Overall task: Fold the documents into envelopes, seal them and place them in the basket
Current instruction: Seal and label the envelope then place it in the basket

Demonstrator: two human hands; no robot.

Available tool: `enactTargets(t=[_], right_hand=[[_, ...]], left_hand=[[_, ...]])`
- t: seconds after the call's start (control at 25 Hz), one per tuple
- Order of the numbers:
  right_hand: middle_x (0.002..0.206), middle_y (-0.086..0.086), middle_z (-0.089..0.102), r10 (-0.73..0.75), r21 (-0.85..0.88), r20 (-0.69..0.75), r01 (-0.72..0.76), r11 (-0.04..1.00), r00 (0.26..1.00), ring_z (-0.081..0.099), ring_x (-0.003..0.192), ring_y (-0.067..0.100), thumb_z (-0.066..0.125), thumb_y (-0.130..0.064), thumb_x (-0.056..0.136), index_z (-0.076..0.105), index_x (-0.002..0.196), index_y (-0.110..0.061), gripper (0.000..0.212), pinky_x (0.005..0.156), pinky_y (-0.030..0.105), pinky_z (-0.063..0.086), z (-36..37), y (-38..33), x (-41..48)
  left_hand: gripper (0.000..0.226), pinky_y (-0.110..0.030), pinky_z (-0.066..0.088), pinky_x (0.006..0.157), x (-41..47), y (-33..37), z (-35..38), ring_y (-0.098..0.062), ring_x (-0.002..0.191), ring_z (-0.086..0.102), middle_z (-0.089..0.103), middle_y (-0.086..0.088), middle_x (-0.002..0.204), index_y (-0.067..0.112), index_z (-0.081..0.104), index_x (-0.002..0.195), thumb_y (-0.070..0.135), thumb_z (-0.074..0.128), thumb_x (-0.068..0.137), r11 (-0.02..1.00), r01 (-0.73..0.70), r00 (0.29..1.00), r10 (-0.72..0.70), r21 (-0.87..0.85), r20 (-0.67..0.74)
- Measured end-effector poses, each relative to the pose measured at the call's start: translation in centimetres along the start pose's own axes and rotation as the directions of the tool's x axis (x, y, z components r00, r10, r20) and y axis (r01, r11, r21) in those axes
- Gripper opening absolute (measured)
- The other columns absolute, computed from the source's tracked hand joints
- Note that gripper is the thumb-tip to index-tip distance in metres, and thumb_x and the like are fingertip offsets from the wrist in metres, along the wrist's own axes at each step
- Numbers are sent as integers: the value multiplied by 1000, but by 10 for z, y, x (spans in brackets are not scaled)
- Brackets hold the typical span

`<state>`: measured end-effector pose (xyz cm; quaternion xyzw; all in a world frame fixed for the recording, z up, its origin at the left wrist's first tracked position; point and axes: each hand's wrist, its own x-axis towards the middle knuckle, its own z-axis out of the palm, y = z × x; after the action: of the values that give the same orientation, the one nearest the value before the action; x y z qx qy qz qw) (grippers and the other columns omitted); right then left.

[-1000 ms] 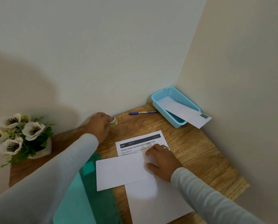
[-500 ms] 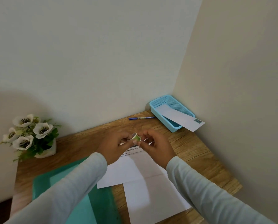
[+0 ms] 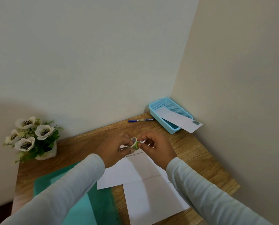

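A white document (image 3: 151,200) lies flat at the near side, creased across, its printed far end partly hidden. A white envelope (image 3: 119,176) lies over its left part. A small green tape roll (image 3: 134,143) is pinched above it by the left hand (image 3: 114,150) and the right hand (image 3: 156,148). The blue basket (image 3: 176,106) stands far right, with a sealed envelope (image 3: 179,121) sticking out over its rim.

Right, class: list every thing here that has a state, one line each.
tape roll, held up between both hands.
left hand, grips the tape roll.
right hand, pinches the tape roll.
basket, holds one envelope, sticking out over its rim.
pen, lying on the table.
document, unfolded, lying flat.
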<state>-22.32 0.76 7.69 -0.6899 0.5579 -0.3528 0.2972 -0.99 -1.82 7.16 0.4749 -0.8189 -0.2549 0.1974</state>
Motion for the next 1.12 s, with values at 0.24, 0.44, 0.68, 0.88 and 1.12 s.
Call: enactTargets(t=[0.24,0.44,0.68,0.88,1.12], right_hand=[[94,-14,67,-120,-136,17,121,983,993,61,88,4,70,-23,96,69,92,-27,5,72,14,50,-2,-1,-2],[95,-14,61,-149,-204,46,155,967,988,59,87,8,60,-29,101,61,96,-29,6,75,32,57,0,3,-5],[96,-12,61,-132,-78,59,136,988,990,61,87,11,54,-29,103,57,98,-29,6,75,40,56,0,8,-9],[98,-14,66,-48,22,41,48,999,998,64,89,8,73,-27,93,66,103,-28,12,78,31,57,2,10,-7],[95,-12,69,-2,25,77,0,1000,997,66,89,10,70,-23,94,66,90,-28,8,79,35,59,5,17,-5]], left_hand=[[19,-8,36,68,0,-1,-1,7,93,51,60,20,110,34,75,110,39,73,91,998,-32,999,31,58,25],[23,-12,40,69,0,-1,1,1,93,55,60,19,111,34,75,114,41,72,91,999,-19,999,17,50,36],[17,-15,37,68,2,-5,1,5,91,53,59,20,108,36,74,107,42,70,93,999,-31,999,30,38,26],[14,-15,35,66,2,-7,3,1,90,53,58,20,104,36,74,105,41,71,92,999,-26,1000,26,44,7],[17,-13,32,60,4,-11,4,1,76,54,58,23,98,38,72,106,47,69,92,994,73,997,-72,80,-11]])
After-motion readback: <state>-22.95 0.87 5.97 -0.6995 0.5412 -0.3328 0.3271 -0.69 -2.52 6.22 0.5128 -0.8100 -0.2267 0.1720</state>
